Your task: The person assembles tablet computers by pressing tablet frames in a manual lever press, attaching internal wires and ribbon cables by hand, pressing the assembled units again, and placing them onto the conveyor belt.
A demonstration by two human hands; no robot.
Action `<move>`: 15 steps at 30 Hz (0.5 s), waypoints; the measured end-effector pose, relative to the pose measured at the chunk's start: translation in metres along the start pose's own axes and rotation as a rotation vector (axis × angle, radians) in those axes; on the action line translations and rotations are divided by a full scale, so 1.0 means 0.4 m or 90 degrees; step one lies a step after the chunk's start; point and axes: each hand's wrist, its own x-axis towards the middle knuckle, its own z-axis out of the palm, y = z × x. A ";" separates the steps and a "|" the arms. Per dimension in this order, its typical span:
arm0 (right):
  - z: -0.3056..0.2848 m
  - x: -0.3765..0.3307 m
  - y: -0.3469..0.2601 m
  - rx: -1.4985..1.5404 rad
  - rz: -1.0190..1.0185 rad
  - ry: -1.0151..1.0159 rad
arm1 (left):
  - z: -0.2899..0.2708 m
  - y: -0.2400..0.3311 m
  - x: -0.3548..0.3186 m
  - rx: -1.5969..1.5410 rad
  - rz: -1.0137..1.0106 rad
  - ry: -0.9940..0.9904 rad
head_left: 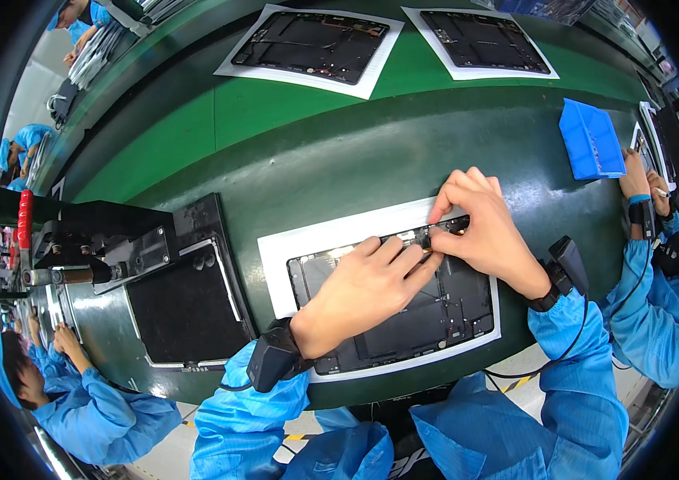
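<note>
An opened black tablet housing (463,300) with thin cables and small parts inside lies on a white sheet (277,276) in front of me. My left hand (373,286) reaches across its middle, fingers bent and closed at the upper inner edge. From the right, my right hand (483,228) comes to the same spot, with thumb and index finger bent toward each other at the housing's top edge. The fingertips of both hands nearly meet over small parts there. Whatever they grip is too small and covered to make out.
At left stands a black press fixture (187,308) with a red-handled clamp (25,214). A blue bin (589,134) sits at the right. Two more opened housings, one at far centre (311,44), rest on white sheets. Co-workers sit at the left (99,408) and right (655,304).
</note>
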 end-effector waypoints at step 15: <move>0.000 0.009 0.004 -0.029 -0.022 -0.035 | 0.009 0.000 -0.005 -0.005 0.008 0.008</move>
